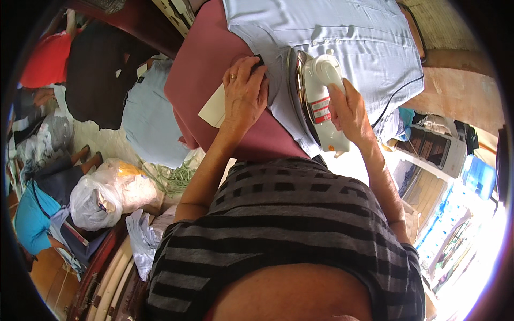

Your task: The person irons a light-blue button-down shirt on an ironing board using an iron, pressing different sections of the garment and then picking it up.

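Note:
A light blue garment (pixel 369 40), with small buttons along it, is spread over a maroon padded board (pixel 198 59). My right hand (pixel 350 112) is closed round the handle of a white iron (pixel 320 101) with a red and white label. The iron sits on the garment, its shiny soleplate edge facing left. My left hand (pixel 245 93) rests at the garment's left edge, fingers bent and close together. Under it a flat white piece (pixel 214 108) partly shows, and a small dark bit lies by the fingertips. What the fingers grip is hidden.
A dark cord (pixel 396 99) runs over the garment at right. Left of the board hang black (pixel 99 69), red and pale blue clothes. Plastic bags (pixel 96 200) and green strings (pixel 171 179) lie below them. Other people sit at left. A white appliance (pixel 428 152) stands at right.

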{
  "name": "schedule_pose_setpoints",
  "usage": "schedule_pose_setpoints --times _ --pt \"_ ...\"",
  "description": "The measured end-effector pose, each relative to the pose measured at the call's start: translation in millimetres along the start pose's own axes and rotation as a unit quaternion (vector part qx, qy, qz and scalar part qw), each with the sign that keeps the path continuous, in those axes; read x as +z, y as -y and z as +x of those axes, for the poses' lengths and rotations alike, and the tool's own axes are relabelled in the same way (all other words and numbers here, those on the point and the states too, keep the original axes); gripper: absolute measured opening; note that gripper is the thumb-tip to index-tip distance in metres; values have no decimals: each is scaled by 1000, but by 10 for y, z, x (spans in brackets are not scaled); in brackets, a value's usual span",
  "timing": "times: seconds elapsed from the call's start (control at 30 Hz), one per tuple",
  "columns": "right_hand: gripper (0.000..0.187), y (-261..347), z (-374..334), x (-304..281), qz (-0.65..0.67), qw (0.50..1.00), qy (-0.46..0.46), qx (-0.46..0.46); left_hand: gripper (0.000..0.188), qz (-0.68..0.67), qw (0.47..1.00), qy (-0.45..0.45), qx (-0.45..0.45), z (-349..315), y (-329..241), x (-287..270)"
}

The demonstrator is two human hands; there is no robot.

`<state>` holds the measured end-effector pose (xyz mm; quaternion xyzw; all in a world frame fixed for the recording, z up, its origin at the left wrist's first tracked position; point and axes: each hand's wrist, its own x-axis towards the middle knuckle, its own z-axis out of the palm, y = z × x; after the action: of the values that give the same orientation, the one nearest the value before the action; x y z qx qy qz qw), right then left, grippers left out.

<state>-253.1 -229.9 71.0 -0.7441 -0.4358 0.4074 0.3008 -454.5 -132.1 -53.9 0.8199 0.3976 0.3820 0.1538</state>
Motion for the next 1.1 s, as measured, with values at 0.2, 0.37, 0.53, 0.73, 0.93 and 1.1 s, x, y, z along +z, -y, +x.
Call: schedule_pose_setpoints --times 0.2,0.37,0.53,0.73,0.93,1.1 --pt "23 7 57 -97 14 999 30 14 29 13 1000 -18 11 26 -14 28" --pt "20 -315 98 -364 -102 976 80 -173 26 24 999 -15 20 19 -75 25" --pt "25 -382 258 -1082 -14 975 219 -38 26 119 992 48 20 123 -191 -138" --pt "33 -65 523 -1895 -111 951 273 -93 41 147 989 16 -14 169 -850 275" --pt "43 519 1348 -2067 -307 842 272 -350 59 198 977 16 -83 59 -1211 898" --pt "53 919 1903 -1387 -296 817 246 -430 62 184 976 -3 -115 25 -1312 965"
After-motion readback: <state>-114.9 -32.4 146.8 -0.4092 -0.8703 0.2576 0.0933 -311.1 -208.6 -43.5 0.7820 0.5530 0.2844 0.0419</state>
